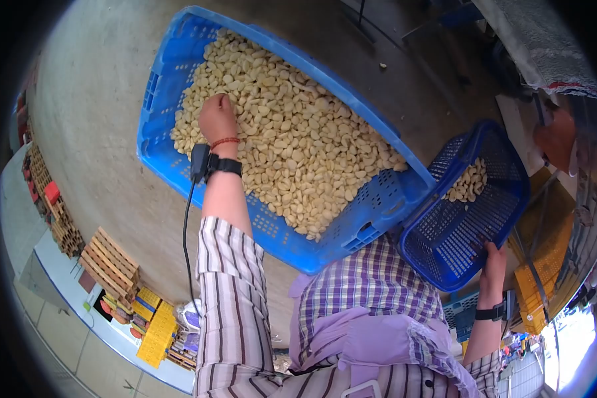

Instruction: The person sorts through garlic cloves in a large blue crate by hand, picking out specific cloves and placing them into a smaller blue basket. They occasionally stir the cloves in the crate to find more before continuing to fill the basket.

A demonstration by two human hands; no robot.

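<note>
A large blue perforated crate [292, 48] holds a wide heap of small pale cream pieces [298, 132], rounded and clove-like. My left hand [217, 118] is over the heap near the crate's left side, its fingers curled closed; what they hold, if anything, is hidden. To the right, a smaller dark blue basket [438, 249] tilts against the crate's corner, with a small pile of the same pale pieces [469, 181] inside. My right hand [493, 265] grips that basket's near right rim, fingers wrapped over the edge.
A black cable [187, 245] runs from the device on my left wrist down along my sleeve. Wooden pallets [109, 265] and yellow crates [156, 335] stand at the lower left. Another yellow crate [544, 285] is at the right. My checked apron [368, 285] is close against the crate.
</note>
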